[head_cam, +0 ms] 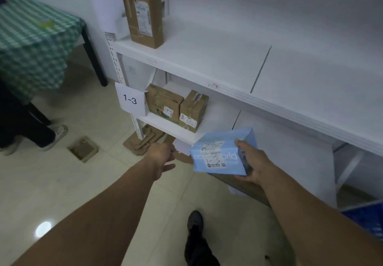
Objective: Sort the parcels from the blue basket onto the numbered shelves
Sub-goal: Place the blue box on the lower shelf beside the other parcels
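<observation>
My right hand (251,161) grips a light blue parcel (219,153) by its right end; its label has "1-3" written on it. The parcel hangs just in front of the lower white shelf (217,118), which carries a paper tag reading "1-3" (130,99). Two brown cardboard parcels (163,104) (193,111) stand at the left end of that shelf. My left hand (162,157) is held out empty, fingers relaxed, to the left of the blue parcel. A corner of the blue basket (366,218) shows at the right edge.
A tall brown box (143,16) stands on the upper shelf (228,58). Flattened cardboard (143,141) lies on the floor under the rack. A table with a green checked cloth (35,43) and another person's legs (27,128) are at the left. My own shoe (194,222) is below.
</observation>
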